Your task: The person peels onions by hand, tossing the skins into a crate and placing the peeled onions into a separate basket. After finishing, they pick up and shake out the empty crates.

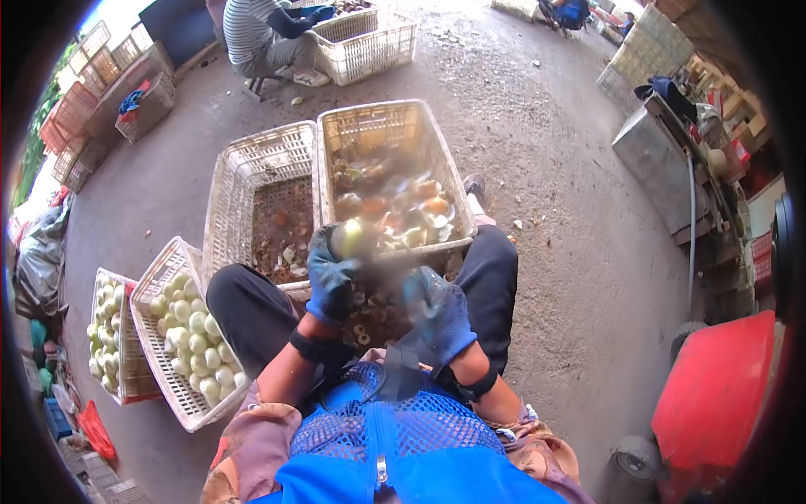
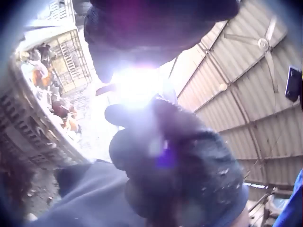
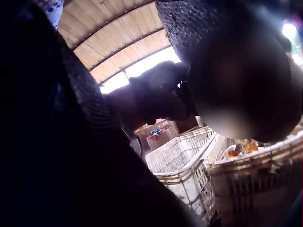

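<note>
In the head view, my gloved left hand [image 1: 330, 277] grips a pale green-white onion [image 1: 348, 239] above the near rim of the peelings crate. My gloved right hand [image 1: 441, 312] is just to its right, with fingers curled. A thin, blade-like tool [image 3: 136, 144] shows at the right hand in the right wrist view; motion blur hides most of it, and I cannot tell its exact kind. Glare covers the space between the hands in the left wrist view, where the left glove [image 2: 180, 165] has bent fingers.
A crate [image 1: 424, 126] with onion skins stands in front of my knees, beside a crate [image 1: 220, 197] with scraps at its bottom. Peeled onions [image 1: 197, 344] fill crates at the left. A red metal object [image 1: 714, 403] stands at the right. Another person [image 1: 269, 38] sits by crates farther off.
</note>
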The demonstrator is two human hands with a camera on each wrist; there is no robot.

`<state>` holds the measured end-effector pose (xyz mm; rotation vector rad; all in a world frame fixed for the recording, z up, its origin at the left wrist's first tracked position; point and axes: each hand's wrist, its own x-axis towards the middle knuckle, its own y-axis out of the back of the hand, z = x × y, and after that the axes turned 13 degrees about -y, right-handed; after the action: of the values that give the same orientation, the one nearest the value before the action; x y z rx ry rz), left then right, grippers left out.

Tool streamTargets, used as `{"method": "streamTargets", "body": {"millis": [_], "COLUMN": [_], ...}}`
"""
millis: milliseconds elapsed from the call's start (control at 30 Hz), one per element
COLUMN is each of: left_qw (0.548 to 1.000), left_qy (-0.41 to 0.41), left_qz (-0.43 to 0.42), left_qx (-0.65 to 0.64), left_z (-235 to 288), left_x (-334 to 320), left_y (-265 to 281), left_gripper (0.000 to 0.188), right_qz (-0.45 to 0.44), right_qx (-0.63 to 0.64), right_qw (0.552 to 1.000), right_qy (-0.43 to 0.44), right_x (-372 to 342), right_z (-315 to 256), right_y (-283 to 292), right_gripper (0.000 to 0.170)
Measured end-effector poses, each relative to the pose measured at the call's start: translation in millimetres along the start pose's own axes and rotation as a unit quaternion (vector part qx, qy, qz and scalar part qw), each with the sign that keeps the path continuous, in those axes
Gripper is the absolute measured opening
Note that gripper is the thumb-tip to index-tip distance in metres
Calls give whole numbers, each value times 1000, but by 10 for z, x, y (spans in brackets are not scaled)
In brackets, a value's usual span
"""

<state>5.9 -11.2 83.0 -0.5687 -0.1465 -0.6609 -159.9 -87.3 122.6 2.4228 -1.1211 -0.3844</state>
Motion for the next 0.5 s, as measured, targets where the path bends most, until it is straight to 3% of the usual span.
{"method": "streamTargets", "body": {"millis": [67,200,333,433,500], "left_qw": [998,993,992,991,987], "left_qy": [-32,-69,-94,-38,-42], "left_qz": [-40,-66,-87,-116,-148], "left_qx": [26,72,2,61,39], "left_z": [91,249,322,557,566], "left_x": [-67,-229,-282,-306,-284], "left_y": [26,25,131,165,286], "left_gripper": [47,54,56,60,63], "right_qz": [41,14,39,67,55], "right_qx": [-29,-32,-85,-24,-15], "right_qw": [995,996,990,982,979], "right_qy": [88,83,110,172,194], "right_x": [-35,-75,-76,-76,-47], "right_z": [-110,-210,-183,-301,-269], "right_y": [27,-144,-241,-253,-301], "right_gripper": [17,20,31,39,41]}}
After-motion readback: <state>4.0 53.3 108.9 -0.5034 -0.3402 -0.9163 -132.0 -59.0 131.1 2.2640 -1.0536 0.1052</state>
